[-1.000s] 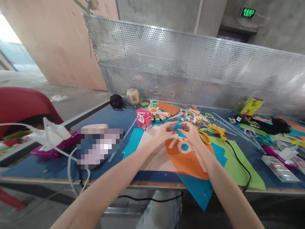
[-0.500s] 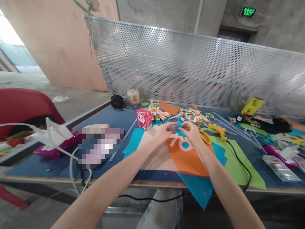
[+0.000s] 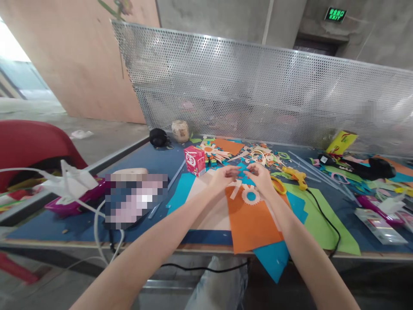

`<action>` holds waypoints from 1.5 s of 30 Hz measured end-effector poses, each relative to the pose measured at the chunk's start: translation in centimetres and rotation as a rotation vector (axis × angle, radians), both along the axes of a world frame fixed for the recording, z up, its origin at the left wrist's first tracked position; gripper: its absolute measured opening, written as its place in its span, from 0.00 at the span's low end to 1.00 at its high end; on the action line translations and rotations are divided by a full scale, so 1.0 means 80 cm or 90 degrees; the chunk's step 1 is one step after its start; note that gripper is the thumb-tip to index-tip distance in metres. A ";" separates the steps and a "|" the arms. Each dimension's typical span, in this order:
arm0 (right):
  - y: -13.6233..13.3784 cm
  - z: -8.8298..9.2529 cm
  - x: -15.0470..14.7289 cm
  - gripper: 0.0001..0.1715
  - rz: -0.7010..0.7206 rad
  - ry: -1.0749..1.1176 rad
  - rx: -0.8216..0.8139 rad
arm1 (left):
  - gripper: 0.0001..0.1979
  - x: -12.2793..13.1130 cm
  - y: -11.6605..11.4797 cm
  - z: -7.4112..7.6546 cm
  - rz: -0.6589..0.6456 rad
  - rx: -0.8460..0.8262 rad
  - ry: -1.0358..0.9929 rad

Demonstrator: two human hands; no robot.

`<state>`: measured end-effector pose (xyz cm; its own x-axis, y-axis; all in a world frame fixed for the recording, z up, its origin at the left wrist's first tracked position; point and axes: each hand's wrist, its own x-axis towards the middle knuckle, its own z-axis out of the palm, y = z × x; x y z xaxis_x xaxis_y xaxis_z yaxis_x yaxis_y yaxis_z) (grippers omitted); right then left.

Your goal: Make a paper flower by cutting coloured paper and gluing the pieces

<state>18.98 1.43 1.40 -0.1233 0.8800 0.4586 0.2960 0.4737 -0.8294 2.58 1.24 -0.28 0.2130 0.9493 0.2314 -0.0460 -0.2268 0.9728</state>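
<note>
Both hands hold a small piece of blue paper (image 3: 241, 169) between them over the middle of the table. My left hand (image 3: 225, 177) has its fingers closed at the paper's left side. At its right side, my right hand (image 3: 260, 175) pinches the paper between thumb and fingers. Just below the hands, a pale ring with a toothed edge (image 3: 245, 199) lies on a sheet of orange paper (image 3: 254, 228), its centre showing blue. A short pale paper strip (image 3: 235, 189) sits beside the ring.
A pink box (image 3: 195, 161) stands left of my hands. To their right lie yellow scissors handles (image 3: 278, 186), a yellow glue gun (image 3: 296, 177) with a black cord and green paper (image 3: 325, 224). Paper scraps (image 3: 258, 155) cover the back, before a perforated metal screen (image 3: 226, 86).
The orange sheet has turned, and its lower edge now hangs further over the table's front edge. My hands stay in nearly the same place with the blue paper.
</note>
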 end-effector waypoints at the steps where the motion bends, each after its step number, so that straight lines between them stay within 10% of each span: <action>1: -0.001 0.001 0.000 0.09 -0.003 -0.002 0.002 | 0.21 0.000 0.000 0.000 0.005 -0.002 0.007; 45: 0.001 -0.001 0.000 0.10 0.045 0.045 -0.068 | 0.11 0.002 -0.002 -0.001 0.062 0.054 0.022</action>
<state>18.96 1.51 1.31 -0.1572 0.9144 0.3729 0.2044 0.3996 -0.8936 2.71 1.09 -0.33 0.1306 0.9431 0.3058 0.0135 -0.3101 0.9506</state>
